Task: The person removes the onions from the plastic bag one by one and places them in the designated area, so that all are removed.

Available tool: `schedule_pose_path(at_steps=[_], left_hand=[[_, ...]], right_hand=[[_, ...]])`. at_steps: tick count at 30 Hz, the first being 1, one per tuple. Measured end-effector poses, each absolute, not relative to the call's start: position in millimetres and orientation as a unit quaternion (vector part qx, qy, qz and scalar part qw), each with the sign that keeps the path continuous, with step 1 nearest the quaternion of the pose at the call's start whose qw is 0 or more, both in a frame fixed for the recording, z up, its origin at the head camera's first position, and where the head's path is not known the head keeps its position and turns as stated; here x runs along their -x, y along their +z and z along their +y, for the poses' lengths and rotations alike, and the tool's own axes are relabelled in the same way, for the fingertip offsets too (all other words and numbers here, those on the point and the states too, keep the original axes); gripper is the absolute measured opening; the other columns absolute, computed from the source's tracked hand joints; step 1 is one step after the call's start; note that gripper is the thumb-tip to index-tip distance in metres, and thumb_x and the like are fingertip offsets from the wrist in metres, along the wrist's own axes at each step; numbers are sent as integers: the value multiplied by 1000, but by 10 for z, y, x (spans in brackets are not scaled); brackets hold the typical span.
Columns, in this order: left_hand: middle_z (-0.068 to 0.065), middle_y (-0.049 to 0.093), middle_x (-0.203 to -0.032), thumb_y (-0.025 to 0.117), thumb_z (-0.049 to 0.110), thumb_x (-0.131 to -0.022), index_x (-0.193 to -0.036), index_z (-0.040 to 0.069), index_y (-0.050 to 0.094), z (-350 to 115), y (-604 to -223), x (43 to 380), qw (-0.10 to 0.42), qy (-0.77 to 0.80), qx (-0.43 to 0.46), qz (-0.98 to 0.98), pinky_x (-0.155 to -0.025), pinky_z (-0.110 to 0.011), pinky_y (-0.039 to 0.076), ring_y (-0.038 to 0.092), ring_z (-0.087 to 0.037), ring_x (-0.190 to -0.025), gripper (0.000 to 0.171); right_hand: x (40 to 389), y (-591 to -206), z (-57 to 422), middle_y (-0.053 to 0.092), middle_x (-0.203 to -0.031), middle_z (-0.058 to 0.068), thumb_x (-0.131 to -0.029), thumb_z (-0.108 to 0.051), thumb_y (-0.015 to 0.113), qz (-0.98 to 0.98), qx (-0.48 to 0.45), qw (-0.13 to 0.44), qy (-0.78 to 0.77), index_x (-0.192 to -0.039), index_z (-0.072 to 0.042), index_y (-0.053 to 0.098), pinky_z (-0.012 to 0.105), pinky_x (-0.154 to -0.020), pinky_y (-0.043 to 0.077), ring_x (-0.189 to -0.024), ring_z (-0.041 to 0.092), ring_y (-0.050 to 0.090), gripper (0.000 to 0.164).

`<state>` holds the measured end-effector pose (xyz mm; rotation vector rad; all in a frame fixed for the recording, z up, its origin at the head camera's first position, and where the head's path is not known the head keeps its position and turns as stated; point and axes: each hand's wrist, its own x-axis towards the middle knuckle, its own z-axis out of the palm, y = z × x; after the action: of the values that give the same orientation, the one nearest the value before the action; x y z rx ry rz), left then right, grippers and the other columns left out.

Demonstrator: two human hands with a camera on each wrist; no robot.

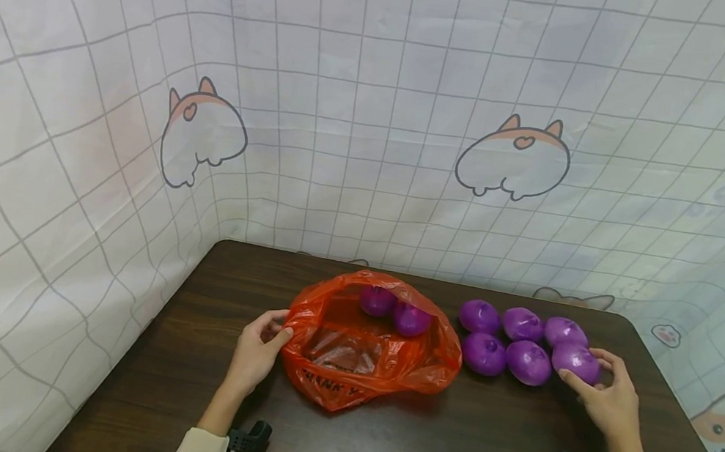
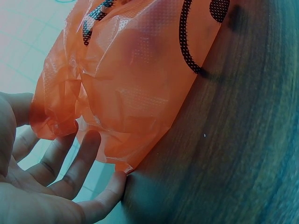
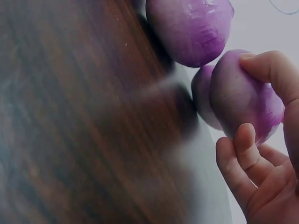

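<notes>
My left hand pinches the left rim of a red plastic bag, thumb on one side and fingers on the other. In the left wrist view the thin film of the bag hangs between the thumb and fingers. The bag's mouth faces up, and two shiny purple balls lie inside toward its back. At the right, my right hand grips another purple ball between thumb and fingers. The right wrist view shows this held ball lifted off the tabletop.
Several more purple balls stand close together in two rows, between the bag and my right hand. Everything sits on a dark wooden table. A white gridded cloth hangs behind the table and along its sides.
</notes>
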<state>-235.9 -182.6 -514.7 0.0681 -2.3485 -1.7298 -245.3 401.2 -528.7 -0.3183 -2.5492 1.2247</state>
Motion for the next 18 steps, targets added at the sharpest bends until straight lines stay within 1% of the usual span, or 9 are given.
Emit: schedule_pose_path(at_steps=[6, 12, 18], left_hand=[[-13, 63, -98, 68, 7, -97, -128, 8, 68, -1825, -5142, 2353, 111, -590, -24, -799, -72, -23, 47, 56, -15, -85, 31], [-13, 62, -97, 68, 7, -97, -128, 9, 68, -1828, -5148, 2364, 111, -594, -26, -796, -72, -22, 47, 56, -16, -85, 32], [-14, 62, -97, 68, 8, -97, -129, 10, 69, -1823, -5139, 2359, 109, -596, -27, -795, -72, -23, 47, 56, -18, -85, 31]], right_hand=[[2458, -5342, 4070, 42, -142, 29, -87, -34, 83, -889, 108, 138, 423, -148, -6, 37, 24, -55, 48, -55, 5, 59, 81], [2450, -5344, 4109, 41, -142, 32, -88, -36, 81, -898, 104, 122, 411, -148, -5, 36, 24, -56, 49, -57, 5, 60, 81], [2431, -5322, 4105, 43, -141, 33, -88, -37, 80, -903, 104, 111, 403, -148, -5, 37, 25, -57, 49, -59, 7, 60, 80]])
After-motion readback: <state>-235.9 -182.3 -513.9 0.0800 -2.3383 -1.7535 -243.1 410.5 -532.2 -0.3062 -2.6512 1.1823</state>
